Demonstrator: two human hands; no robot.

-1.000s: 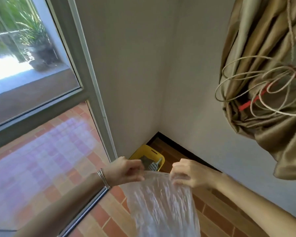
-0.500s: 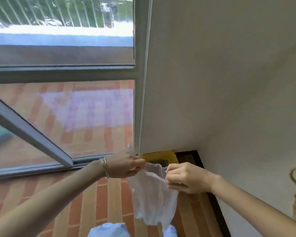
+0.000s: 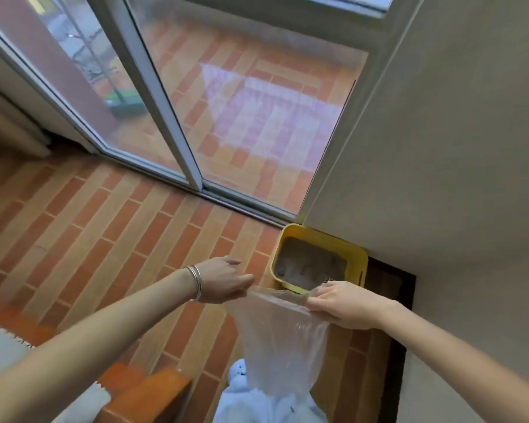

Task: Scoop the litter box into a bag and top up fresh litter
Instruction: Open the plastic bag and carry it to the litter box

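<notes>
A clear plastic bag (image 3: 283,340) hangs in front of me, stretched between both hands at its top edge. My left hand (image 3: 226,280), with thin bangles on the wrist, pinches the bag's left corner. My right hand (image 3: 342,303) grips the right side of the rim. Just beyond the bag, a yellow litter box (image 3: 359,262) with grey litter inside sits on the floor in the corner against the wall. A scoop is partly hidden behind the bag's rim at the box's near edge.
A beige wall (image 3: 440,148) rises on the right. A sliding glass door (image 3: 226,102) with a metal frame runs along the back. The brick-pattern tile floor (image 3: 104,239) spreads to the left. Pale blue clothing (image 3: 257,404) shows below the bag.
The view has tilted down and swung left, bringing the whole litter box into sight. Both hands still hold the bag, now pulled wider apart at its top.
</notes>
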